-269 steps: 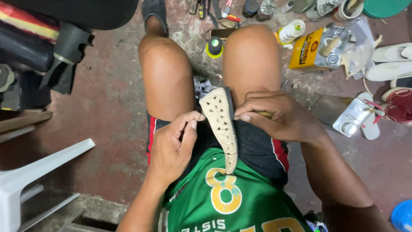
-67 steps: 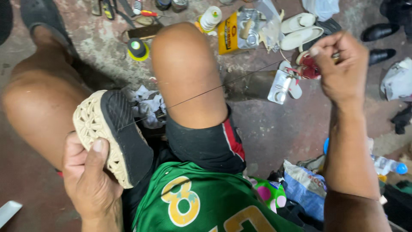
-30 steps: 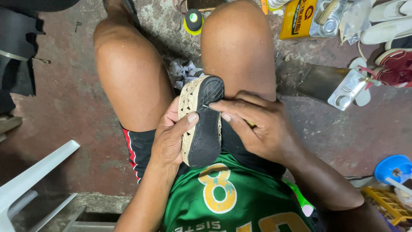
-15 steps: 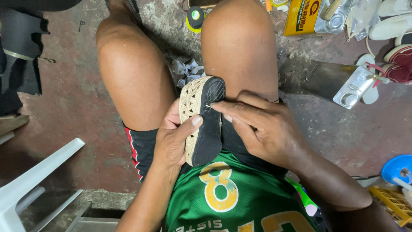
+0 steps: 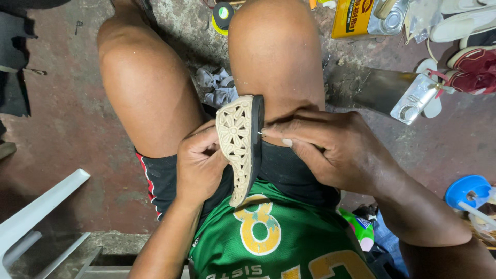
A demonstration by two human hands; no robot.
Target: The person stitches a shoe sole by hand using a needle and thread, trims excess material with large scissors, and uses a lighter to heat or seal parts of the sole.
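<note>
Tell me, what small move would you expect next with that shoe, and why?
Probably pushing the needle on through the shoe's edge. The right hand pinches it against the dark side, while the left hand braces the patterned sole. No thread shows drawn out yet.

1. The floor [image 5: 62,129] is bare concrete, stained dull red and worn grey in patches.
2. A white plastic chair [image 5: 36,222] stands at the lower left corner, only part of its frame in view.
3. Dark cloth [image 5: 15,67] lies along the left edge of the floor.
4. A yellow tin can [image 5: 361,18] and a silver can [image 5: 413,98] sit toward the upper right, with several shoes [image 5: 475,62] at the right edge.
5. A blue plastic lid [image 5: 467,191] rests low on the right.
6. Crumpled grey rags [image 5: 217,88] lie on the floor near the middle.
</note>
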